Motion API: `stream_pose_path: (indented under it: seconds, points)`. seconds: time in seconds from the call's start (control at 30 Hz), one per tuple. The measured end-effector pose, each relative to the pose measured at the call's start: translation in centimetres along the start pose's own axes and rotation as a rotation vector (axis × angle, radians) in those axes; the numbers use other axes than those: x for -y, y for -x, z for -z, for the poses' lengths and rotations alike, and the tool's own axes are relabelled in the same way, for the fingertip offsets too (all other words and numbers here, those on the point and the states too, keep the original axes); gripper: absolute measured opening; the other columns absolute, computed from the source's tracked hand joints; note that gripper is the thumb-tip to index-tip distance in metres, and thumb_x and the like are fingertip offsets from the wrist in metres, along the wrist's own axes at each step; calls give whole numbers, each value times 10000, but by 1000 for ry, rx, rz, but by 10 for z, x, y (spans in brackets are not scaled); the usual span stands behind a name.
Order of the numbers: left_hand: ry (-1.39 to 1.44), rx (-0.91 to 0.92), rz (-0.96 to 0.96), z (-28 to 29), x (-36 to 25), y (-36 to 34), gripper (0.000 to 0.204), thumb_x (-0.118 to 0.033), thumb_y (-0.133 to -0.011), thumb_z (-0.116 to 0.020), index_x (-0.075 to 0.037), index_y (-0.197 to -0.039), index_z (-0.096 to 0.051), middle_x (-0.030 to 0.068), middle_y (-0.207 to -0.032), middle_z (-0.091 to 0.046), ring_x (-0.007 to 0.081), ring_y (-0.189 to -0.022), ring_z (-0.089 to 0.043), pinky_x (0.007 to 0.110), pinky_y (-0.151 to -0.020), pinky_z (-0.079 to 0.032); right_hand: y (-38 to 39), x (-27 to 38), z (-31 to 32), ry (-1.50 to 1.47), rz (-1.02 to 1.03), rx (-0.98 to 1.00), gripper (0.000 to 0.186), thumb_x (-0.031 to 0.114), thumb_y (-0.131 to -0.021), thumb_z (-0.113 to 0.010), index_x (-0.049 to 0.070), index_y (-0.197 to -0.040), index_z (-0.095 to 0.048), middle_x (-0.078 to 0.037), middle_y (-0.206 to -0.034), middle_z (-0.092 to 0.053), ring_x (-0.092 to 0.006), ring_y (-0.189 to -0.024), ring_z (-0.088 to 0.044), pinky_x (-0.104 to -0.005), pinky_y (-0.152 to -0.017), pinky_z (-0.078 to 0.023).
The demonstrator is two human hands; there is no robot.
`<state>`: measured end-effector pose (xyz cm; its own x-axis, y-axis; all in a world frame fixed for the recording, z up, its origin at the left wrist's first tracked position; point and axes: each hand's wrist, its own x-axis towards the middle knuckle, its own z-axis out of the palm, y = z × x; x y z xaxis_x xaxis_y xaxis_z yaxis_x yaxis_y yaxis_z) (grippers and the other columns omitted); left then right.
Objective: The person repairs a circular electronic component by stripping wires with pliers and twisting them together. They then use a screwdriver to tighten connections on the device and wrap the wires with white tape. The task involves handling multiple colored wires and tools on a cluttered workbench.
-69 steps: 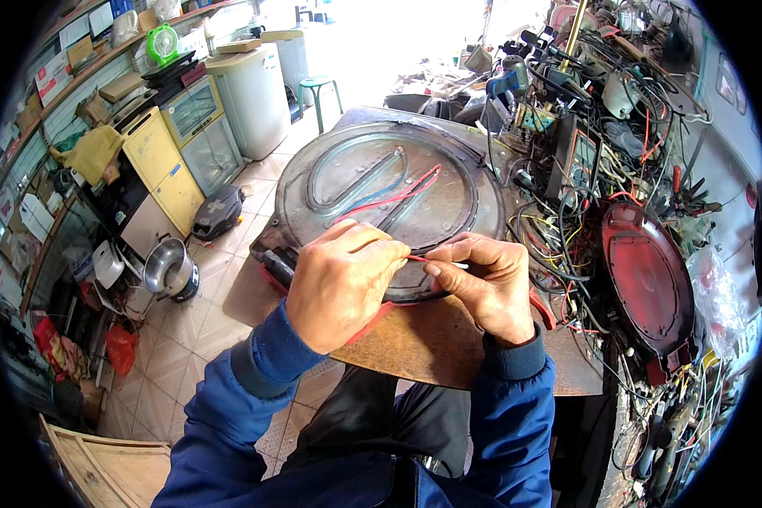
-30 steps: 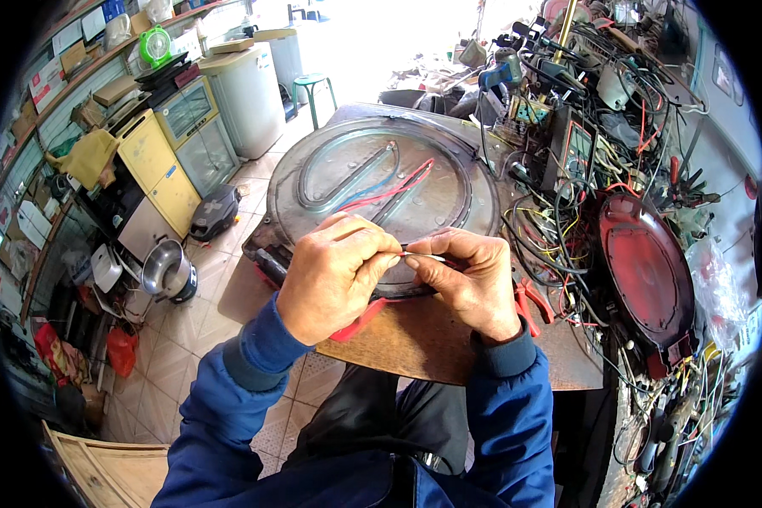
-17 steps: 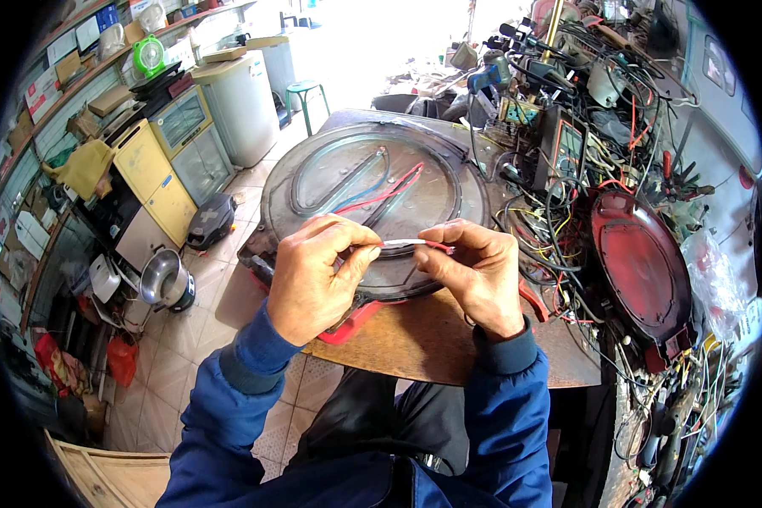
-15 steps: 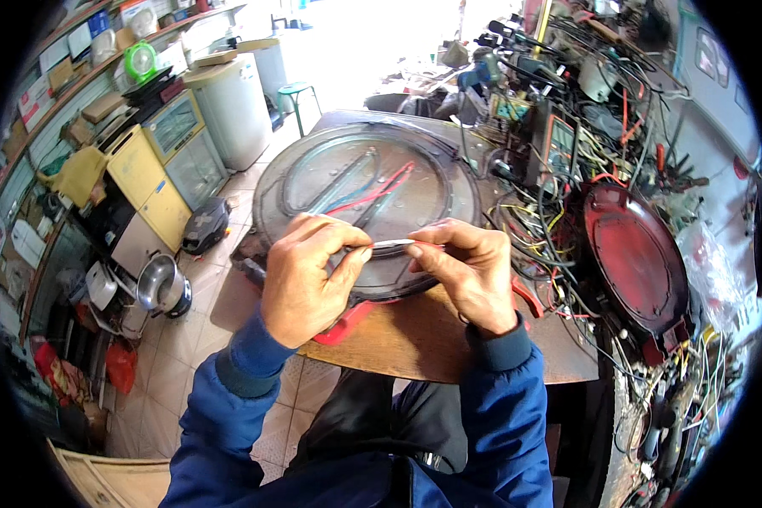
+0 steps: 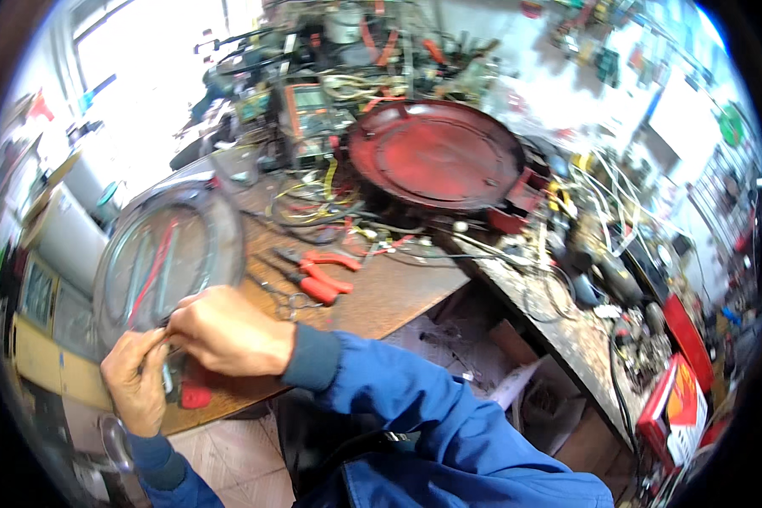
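My left hand (image 5: 135, 381) and my right hand (image 5: 229, 332) are together at the lower left, fingertips pinched and meeting. Between them is the wire, thin with a white section half a second ago; now the fingers and blur mostly hide it. Beyond the hands lies a round, clear-topped heating plate (image 5: 196, 264), with a red wire (image 5: 154, 269) running across its face toward my fingers. A red piece (image 5: 196, 396) shows below the hands by the table's edge. To the right of my right hand, red-handled pliers (image 5: 317, 290) rest on the wooden table (image 5: 398, 292).
A large red round pan (image 5: 440, 161) sits at the far side of the table among tangled cables (image 5: 322, 207). On the right, a littered bench (image 5: 525, 296) holds wires and parts, with a red and white box (image 5: 676, 411) near its end. A pale cabinet (image 5: 72, 229) stands far left.
The view has swung to the right, so the plate and my hands now appear farther left. My hands have come closer together. The pliers and the right-hand bench show more fully.
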<state>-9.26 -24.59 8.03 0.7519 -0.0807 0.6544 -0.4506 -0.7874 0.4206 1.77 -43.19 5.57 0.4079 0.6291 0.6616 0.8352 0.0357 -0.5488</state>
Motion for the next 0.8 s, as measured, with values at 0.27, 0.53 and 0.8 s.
stream_pose_path:
  seconds: [0.27,0.53,0.8]
  points:
    - [250,12,220,-12,36,13,78,10,-1019,-541,14,-1071,-600,31,-902,-556,112,-826,-536,265,-756,-455,46,29,24,215,-25,-191,235,165,-861,-722,-6,-988,-624,-175,-918,-629,-390,-888,-634,-473,-772,-531]
    - [265,12,243,-15,51,16,67,-72,-1079,-489,-22,-1087,-533,10,-895,-495,66,-778,-441,229,-677,-368,224,102,156,707,-409,-108,269,168,-825,-762,46,-1055,-692,-158,-1013,-675,-363,-909,-668,-448,-786,-559]
    - [261,39,208,-13,50,16,72,-73,-1074,-495,-13,-1043,-521,14,-862,-487,83,-775,-432,245,-691,-372,335,167,340,1507,-1148,-164,472,272,-811,-786,14,-1174,-632,-227,-1025,-702,-410,-1002,-680,-486,-875,-563]
